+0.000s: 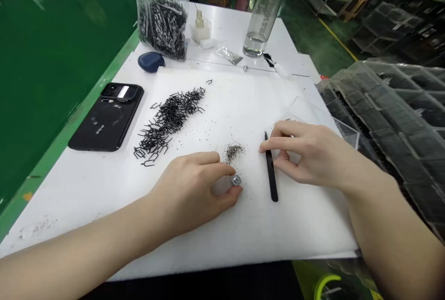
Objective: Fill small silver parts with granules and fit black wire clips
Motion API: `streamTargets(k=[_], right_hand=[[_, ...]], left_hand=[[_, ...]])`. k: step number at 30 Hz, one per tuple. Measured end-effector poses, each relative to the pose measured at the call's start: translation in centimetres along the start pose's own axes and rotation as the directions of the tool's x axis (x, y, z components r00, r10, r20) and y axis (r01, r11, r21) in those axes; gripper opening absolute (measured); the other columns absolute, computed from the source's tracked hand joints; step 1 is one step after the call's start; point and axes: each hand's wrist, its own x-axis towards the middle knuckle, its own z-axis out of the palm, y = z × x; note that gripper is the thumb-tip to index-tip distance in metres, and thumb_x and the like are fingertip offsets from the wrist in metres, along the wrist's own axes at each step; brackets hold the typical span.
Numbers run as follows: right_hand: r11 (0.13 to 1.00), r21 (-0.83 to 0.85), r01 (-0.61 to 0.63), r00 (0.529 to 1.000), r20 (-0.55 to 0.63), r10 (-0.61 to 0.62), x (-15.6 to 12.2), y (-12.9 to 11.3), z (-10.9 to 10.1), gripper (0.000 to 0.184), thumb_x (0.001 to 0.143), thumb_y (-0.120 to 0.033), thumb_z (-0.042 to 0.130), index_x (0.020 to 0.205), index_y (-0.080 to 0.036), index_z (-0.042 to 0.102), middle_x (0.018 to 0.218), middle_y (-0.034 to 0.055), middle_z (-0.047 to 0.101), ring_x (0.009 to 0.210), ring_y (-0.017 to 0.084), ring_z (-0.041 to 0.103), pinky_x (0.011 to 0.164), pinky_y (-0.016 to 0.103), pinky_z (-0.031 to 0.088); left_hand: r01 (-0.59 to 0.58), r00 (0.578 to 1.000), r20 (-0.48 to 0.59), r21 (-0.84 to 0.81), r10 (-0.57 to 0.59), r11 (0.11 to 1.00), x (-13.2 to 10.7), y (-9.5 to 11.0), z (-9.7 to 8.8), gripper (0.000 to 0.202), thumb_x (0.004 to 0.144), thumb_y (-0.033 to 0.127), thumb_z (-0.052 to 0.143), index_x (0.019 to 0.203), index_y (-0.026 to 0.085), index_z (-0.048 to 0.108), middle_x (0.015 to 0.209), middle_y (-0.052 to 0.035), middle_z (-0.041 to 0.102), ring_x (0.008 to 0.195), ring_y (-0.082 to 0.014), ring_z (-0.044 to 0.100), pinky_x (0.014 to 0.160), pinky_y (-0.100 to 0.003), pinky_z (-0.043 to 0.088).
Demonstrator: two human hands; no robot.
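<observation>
Presently, left hand is pinching small metal piece, lower centre; right hand, right of centre, is straddling black tweezers, grip unclear; loose specks are lying at centre. Steady, light pinching is probably serving best, well clear of specks.

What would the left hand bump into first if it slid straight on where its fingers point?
Probably the black tweezers: the left hand, with the small metal piece at its fingertips, points toward them. Heights are hard to judge.
</observation>
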Motion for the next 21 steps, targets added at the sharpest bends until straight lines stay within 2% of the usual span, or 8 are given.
streamTargets(k=[2, 5, 9, 12, 15, 19, 21], right_hand=[[1.0, 0.007, -0.015, 1.0, -0.018, 0.015, 0.0, -0.4, -0.5, 0.037, 0.079, -0.003, 0.057, 0.106, -0.022, 0.074, 0.085, -0.0003, 0.063, 0.055, 0.01, 0.051, 0.051, 0.028, 0.039], [0.999, 0.049, -0.013, 0.998, -0.059, 0.016, 1.1, -1.1, -1.7, 0.038, 0.084, -0.006, 0.055, 0.113, -0.023, 0.073, 0.091, 0.0012, 0.064, 0.062, 0.011, 0.058, 0.062, 0.028, 0.049], [0.984, 0.151, -0.089, 0.995, -0.027, 0.094, 5.4, -2.1, -2.6, 0.024, 0.091, -0.017, 0.059, 0.108, -0.024, 0.076, 0.097, 0.0037, 0.072, 0.077, 0.016, 0.066, 0.074, 0.032, 0.052], [0.976, 0.185, -0.115, 0.993, 0.028, 0.112, 10.0, -2.7, -1.5, 0.013, 0.093, -0.027, 0.065, 0.096, -0.024, 0.078, 0.09, 0.001, 0.077, 0.08, 0.018, 0.07, 0.074, 0.031, 0.055], [0.969, 0.145, -0.2, 0.977, 0.105, 0.186, 13.7, -2.9, 0.7, 0.012, 0.095, -0.025, 0.065, 0.095, -0.02, 0.077, 0.094, 0.003, 0.078, 0.087, 0.02, 0.071, 0.085, 0.035, 0.056], [0.948, 0.071, -0.311, 0.932, 0.219, 0.29, 15.7, -3.0, 2.6, 0.031, 0.099, -0.037, 0.064, 0.124, -0.019, 0.066, 0.127, 0.0096, 0.067, 0.107, 0.023, 0.068, 0.092, 0.044, 0.059], [0.938, 0.064, -0.342, 0.912, 0.262, 0.314, 16.0, -3.0, 2.6, 0.035, 0.1, -0.038, 0.064, 0.129, -0.019, 0.063, 0.133, 0.0105, 0.063, 0.111, 0.024, 0.066, 0.093, 0.046, 0.059]], left_hand=[[0.015, 1.0, 0.01, 0.005, -0.015, 1.0, 0.0, 0.1, -0.1, 0.014, 0.084, 0.026, 0.071, 0.09, 0.018, 0.081, 0.065, 0.0019, 0.063, 0.049, -0.0084, 0.049, 0.05, -0.024, 0.039], [0.03, 0.999, 0.038, -0.012, -0.029, 0.999, -0.1, 0.1, 0.0, 0.016, 0.082, 0.027, 0.074, 0.093, 0.018, 0.081, 0.071, 0.0004, 0.069, 0.055, -0.0107, 0.057, 0.054, -0.024, 0.044], [0.047, 0.995, 0.085, -0.054, -0.042, 0.997, -0.2, 0.0, 0.1, 0.016, 0.083, 0.027, 0.073, 0.094, 0.021, 0.082, 0.073, 0.0004, 0.071, 0.065, -0.0145, 0.065, 0.059, -0.026, 0.048], [0.07, 0.993, 0.102, -0.082, -0.061, 0.994, -0.1, -0.1, 0.0, 0.016, 0.082, 0.026, 0.073, 0.094, 0.021, 0.082, 0.072, 0.0003, 0.07, 0.06, -0.014, 0.062, 0.058, -0.027, 0.046], [0.098, 0.992, 0.097, -0.124, -0.086, 0.987, 0.0, -0.1, -0.1, 0.017, 0.08, 0.023, 0.073, 0.093, 0.02, 0.082, 0.069, 0.0004, 0.067, 0.056, -0.0127, 0.056, 0.056, -0.027, 0.043], [0.141, 0.989, 0.063, -0.214, -0.13, 0.967, 0.1, 0.0, -0.2, 0.015, 0.077, 0.025, 0.075, 0.089, 0.019, 0.082, 0.066, 0.0017, 0.061, 0.053, -0.0105, 0.049, 0.054, -0.026, 0.041], [0.153, 0.988, 0.044, -0.261, -0.147, 0.953, 0.1, 0.0, -0.2, 0.014, 0.076, 0.025, 0.076, 0.088, 0.019, 0.082, 0.066, 0.0024, 0.059, 0.054, -0.01, 0.049, 0.054, -0.026, 0.042]])
